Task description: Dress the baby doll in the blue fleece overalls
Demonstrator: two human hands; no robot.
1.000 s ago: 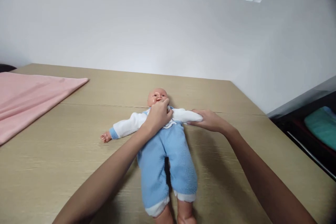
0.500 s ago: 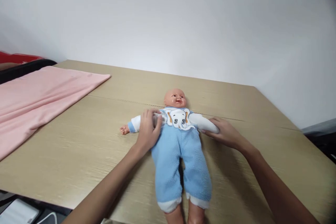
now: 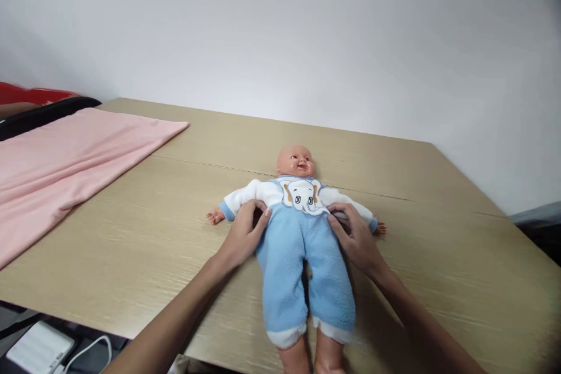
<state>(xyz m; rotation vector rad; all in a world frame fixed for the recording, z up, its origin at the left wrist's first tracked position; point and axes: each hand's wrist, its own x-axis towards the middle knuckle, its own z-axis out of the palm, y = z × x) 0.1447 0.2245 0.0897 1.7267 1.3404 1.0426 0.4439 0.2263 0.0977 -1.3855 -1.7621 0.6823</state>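
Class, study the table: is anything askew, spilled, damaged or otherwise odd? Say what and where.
Nothing is spilled or damaged. The doll lies straight on its back on the table, the left hand and right hand against its sides. Only the pink cloth, far left, lies slanted to the table's edges, with loose folds.

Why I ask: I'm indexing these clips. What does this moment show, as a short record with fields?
surface: wooden table against a white wall
doll: baby doll on its back, head toward the wall, arms spread, in a blue romper with an elephant bib
left hand: left hand against the doll's side, below its sleeve, fingers touching the torso
right hand: right hand against the opposite side, below the other sleeve
cloth: pink cloth spread on the table's left part, apart from the doll
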